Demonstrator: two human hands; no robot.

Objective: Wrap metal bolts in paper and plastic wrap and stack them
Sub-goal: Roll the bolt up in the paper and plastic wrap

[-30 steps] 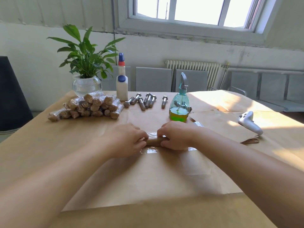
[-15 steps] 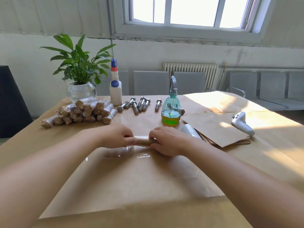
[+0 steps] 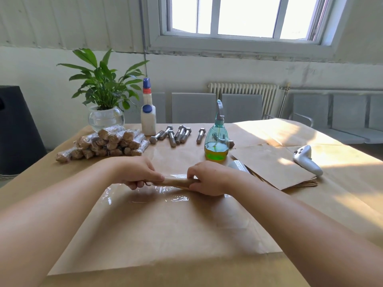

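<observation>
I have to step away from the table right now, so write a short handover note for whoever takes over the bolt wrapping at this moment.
Left hand and right hand each grip one end of a paper-wrapped bolt, held over the plastic wrap sheet.
Done: a stack of wrapped bolts sits at the far left by the plant.
Left: finish rolling this bolt in plastic and stack it, then wrap the bare bolts by the spray bottle. Spare paper sheets lie to the right.

On the surface point(image 3: 342, 204) lie seven bare bolts point(image 3: 179, 134), one pile of wrapped bolts point(image 3: 107, 141), two white bottles point(image 3: 148, 119), one spray bottle point(image 3: 216, 141), one plant point(image 3: 105, 94) and one controller point(image 3: 306, 159).
</observation>
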